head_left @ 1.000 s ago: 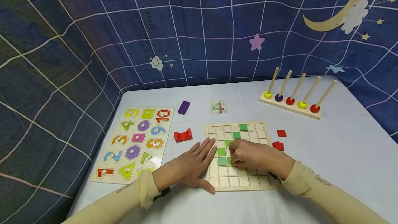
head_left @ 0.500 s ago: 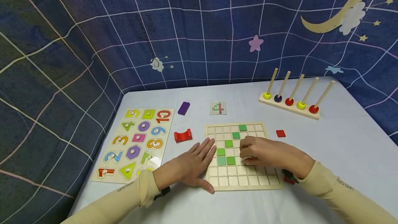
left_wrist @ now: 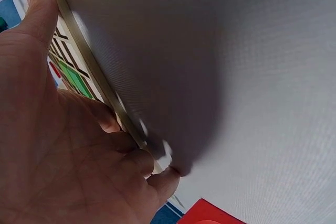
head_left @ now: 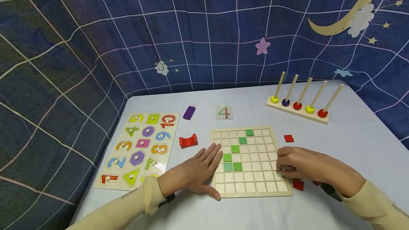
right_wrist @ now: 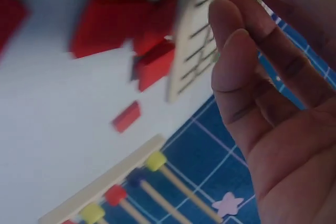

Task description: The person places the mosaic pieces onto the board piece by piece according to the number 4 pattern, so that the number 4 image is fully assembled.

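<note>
Right hand (head_left: pixel 303 168) sits at the right edge of the grid board (head_left: pixel 252 184), knuckles up, fingers curled. Fingertips are hidden under the hand in the head view, and the right wrist view is blurred, so can't tell whether it holds a tile. Red tiles (head_left: pixel 298 184) beside it: one clear below the hand, another sliver partly covered by the wrist, and one more (head_left: pixel 289 138) lying apart near the board's upper right. The blurred wrist view shows a cluster of red pieces (right_wrist: pixel 152 61) by the board edge; exact count unreadable.

Left hand (head_left: pixel 195 171) lies flat with fingers straight, pressing the board's left edge; the thumb runs along the near rim. The left wrist view shows mostly palm, rim and tablecloth.

Board: 6 green tiles (head_left: pixel 235 148), running diagonally from top right down, then two side by side.

Elsewhere on the table (head_left: pixel 351 141):
- 1 pattern card (head_left: pixel 224 112)
- 1 purple block (head_left: pixel 189 112)
- 1 red arch block (head_left: pixel 188 141)
- 1 number puzzle (head_left: pixel 140 148), near corner hidden by the left sleeve
- 1 peg rack (head_left: pixel 298 107) with 5 pegs, one ring each
</note>
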A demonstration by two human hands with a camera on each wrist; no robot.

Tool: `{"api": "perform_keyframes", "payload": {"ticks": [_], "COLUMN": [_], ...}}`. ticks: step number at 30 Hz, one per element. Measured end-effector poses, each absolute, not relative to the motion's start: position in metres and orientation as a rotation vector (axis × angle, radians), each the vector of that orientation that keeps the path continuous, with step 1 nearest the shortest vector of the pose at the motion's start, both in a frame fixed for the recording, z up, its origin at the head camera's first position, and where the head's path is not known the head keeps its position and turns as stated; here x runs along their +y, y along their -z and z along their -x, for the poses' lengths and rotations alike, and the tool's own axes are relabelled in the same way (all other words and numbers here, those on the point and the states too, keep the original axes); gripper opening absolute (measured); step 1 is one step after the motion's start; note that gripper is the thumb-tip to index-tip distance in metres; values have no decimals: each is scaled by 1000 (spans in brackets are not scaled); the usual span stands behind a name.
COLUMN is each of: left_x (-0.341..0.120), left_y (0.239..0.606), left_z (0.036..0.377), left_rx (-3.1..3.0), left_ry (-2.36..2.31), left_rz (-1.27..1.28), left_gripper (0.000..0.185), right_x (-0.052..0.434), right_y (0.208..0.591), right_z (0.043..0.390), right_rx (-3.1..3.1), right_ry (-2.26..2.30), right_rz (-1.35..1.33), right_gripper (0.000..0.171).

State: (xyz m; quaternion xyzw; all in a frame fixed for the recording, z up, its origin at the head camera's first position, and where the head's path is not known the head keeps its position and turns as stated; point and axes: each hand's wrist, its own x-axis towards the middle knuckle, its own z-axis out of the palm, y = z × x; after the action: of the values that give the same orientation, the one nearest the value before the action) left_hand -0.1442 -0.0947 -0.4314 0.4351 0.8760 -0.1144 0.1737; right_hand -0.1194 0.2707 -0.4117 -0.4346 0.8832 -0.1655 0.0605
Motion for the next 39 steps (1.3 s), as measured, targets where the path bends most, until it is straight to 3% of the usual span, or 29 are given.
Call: {"api": "perform_keyframes", "payload": {"ticks": [7, 13, 27, 39], "left_x": [-95, -95, -96, -95], "left_y": [432, 431, 432, 432], "left_z": [145, 145, 145, 144], "left_rx": [2489, 2490, 2504, 2489], "left_ry": [323, 313, 295, 313], "left_rz": [-1241, -1251, -1251, -1230], "left_gripper": [129, 129, 129, 130], "right_x": [288, 299, 294, 245], "right_y": [418, 421, 425, 418], "right_z": [112, 108, 108, 124], "right_rx": [2652, 2679, 2772, 2822], "right_ry": [350, 315, 360, 429], "right_rz": [1004, 960, 1120, 1520], "right_gripper": [22, 26, 27, 28]}}
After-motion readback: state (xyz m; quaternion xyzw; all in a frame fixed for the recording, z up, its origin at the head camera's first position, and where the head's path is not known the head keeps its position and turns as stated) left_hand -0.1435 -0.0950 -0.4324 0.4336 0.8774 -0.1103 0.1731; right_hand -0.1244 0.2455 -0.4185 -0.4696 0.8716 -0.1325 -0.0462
